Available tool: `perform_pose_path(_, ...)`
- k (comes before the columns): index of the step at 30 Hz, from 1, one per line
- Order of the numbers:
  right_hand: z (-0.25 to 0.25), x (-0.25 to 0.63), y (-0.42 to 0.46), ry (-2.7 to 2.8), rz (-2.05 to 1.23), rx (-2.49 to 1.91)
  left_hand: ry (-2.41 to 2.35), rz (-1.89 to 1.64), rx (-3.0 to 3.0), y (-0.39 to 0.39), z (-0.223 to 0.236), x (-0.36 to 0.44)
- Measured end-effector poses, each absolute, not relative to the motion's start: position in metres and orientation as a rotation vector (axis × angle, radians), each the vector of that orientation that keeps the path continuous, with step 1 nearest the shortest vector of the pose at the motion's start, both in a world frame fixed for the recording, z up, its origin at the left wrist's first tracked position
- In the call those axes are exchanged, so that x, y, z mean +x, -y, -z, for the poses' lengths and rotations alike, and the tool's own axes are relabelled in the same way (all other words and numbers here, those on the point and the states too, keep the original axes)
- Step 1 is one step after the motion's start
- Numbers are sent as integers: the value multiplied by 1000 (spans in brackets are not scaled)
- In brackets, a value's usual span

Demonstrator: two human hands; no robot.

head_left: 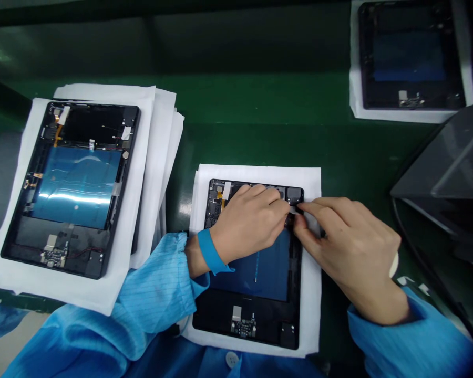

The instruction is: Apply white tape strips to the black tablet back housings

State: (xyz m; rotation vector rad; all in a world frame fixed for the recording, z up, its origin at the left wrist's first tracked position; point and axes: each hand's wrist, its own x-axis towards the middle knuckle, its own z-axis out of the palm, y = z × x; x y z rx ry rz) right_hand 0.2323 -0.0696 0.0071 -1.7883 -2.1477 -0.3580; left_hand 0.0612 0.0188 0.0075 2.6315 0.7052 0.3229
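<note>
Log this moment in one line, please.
left hand: over opened device | right hand: at small pale piece | white sheets: under device

Honestly, can't read a single word, number or logo anywhere from where I'm sitting. If there's any print on the little circuit board (243, 328) in the open tablet (211, 320) in front of me, it's too tiny to make out. Same deal with the open tablet on my left (76, 184), sorry folks.
</note>
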Motion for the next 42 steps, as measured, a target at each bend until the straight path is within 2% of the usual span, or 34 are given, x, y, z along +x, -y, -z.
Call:
perform_pose_path(10,-4,237,74,2220,329,-1734,-691,-323,2648,-16,-7,60)
perform_pose_path(19,-16,235,78,2330,149,-1773,-677,-246,2621,-14,-10,60)
perform_pose_path(24,-20,237,76,2435,240,-1664,-684,-258,2631,-15,-9,60)
perform_pose_path(31,-3,241,88,2221,131,-1707,-699,-310,2628,-17,-7,63)
perform_pose_path(42,-6,251,91,2282,96,-1593,-712,-314,2632,-19,-7,63)
